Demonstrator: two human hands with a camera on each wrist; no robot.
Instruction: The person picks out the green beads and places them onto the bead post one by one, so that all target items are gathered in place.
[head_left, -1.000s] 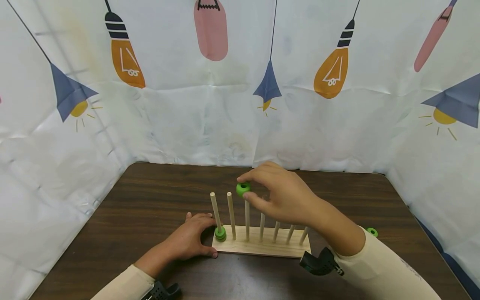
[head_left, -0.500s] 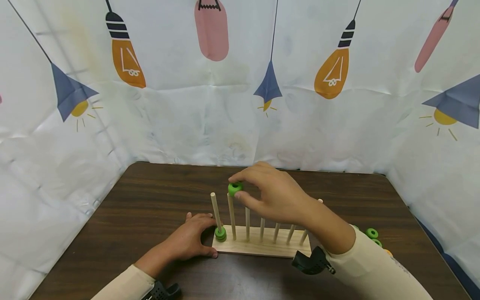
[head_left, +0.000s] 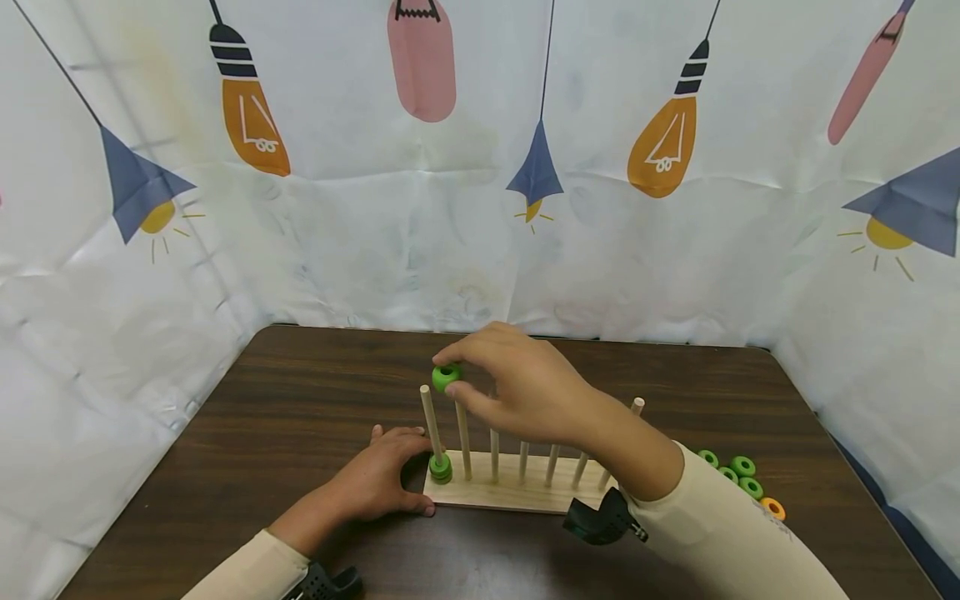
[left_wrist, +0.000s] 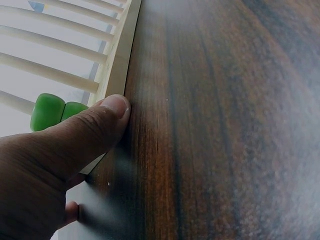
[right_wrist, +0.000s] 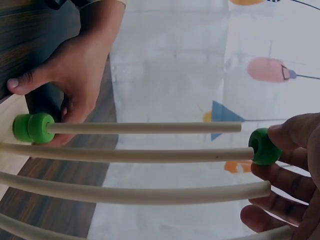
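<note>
A wooden base with a row of upright pegs (head_left: 517, 497) stands on the table. Around its left end lies my left hand (head_left: 381, 477), gripping it with the thumb at the front edge (left_wrist: 95, 125) and the fingers behind. Two green beads (head_left: 441, 470) are stacked at the bottom of the leftmost peg (head_left: 431, 421). My right hand (head_left: 517, 383) pinches another green bead (head_left: 441, 381) between thumb and forefinger. This bead is off the pegs, a little above and right of the leftmost peg's top. In the right wrist view, the held bead (right_wrist: 265, 147) shows its hole toward the peg tips.
Several loose green beads (head_left: 742, 467) and an orange bead (head_left: 772, 508) lie on the table (head_left: 337, 375) to the right, partly behind the right sleeve (head_left: 720, 525). A white printed cloth (head_left: 465, 250) hangs behind and beside the table.
My right hand has carried the green bead leftward over the peg tops to near the leftmost peg. More loose beads show at the right as the sleeve moved. My left hand has stayed put.
</note>
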